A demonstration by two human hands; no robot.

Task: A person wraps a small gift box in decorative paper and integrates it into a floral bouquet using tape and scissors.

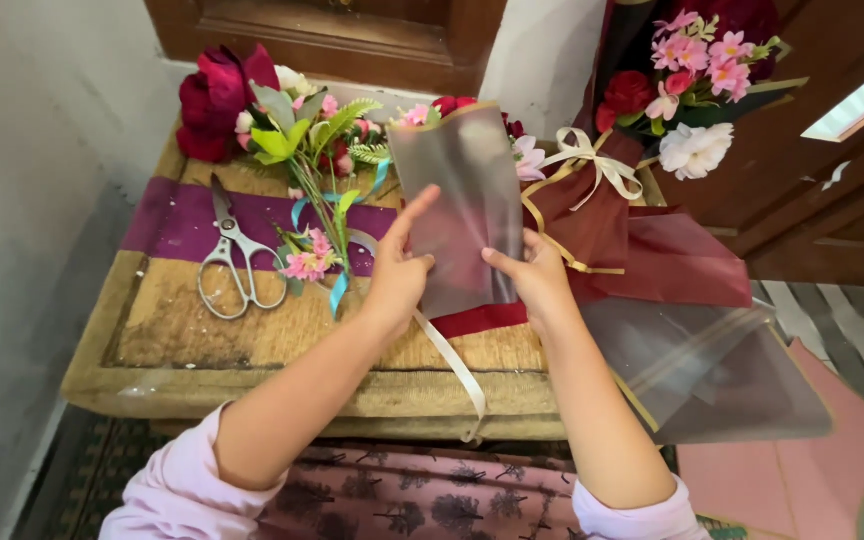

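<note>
A translucent grey wrapping sheet with a gold edge [462, 200] is held upright above the middle of the worktop [182, 330], a low surface covered in woven tan matting with a purple stripe. It is pinched at its lower left edge by the left hand [397, 275], whose index finger is stretched up along the sheet, and gripped at its lower right edge by the right hand [537, 275]. Behind the sheet, a bouquet wrapped in dark red paper with a cream ribbon bow [602, 200] is propped. To the left, silver metal scissors [237, 265] are laid beside loose red and pink artificial flowers with green leaves [282, 125]. A cream ribbon strip [457, 370] is draped over the front edge.
</note>
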